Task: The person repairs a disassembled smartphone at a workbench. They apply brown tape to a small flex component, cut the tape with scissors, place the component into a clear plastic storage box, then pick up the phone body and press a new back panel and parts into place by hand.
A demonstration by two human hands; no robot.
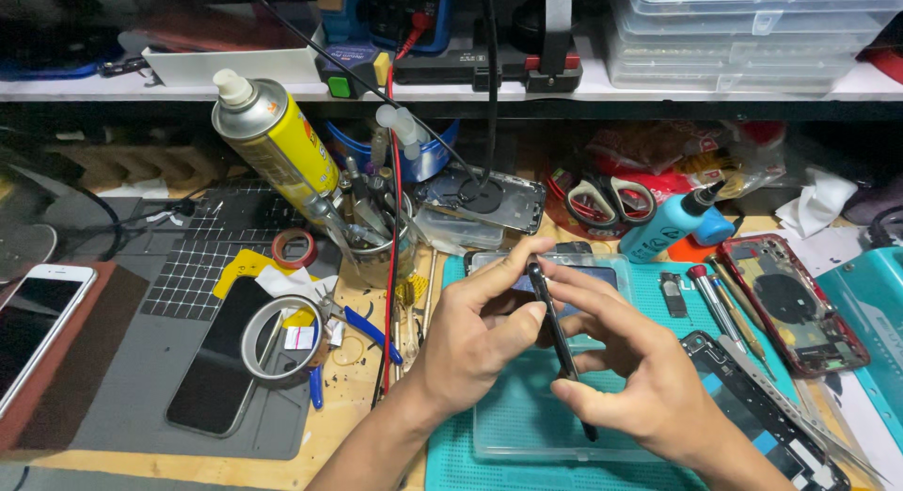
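Both hands meet over a clear tray (527, 425) on the teal mat (451, 453) at the middle of the desk (348, 425). The left hand (475, 336) pinches the top end of a thin black strip (562, 345) between thumb and forefinger, a narrow grip closed on it. The right hand (630, 373) holds the same strip lower down, fingers curled round it, so the strip stands nearly upright, leaning slightly, between the two hands above the tray. Just right of the right hand lies an opened phone frame (752, 406), with a red phone shell (795, 303) further right. Screwdrivers (715, 303) lie between them. Left of the hands are a tape roll (277, 340), a dark phone (221, 359) and a yellow spray can (273, 138)
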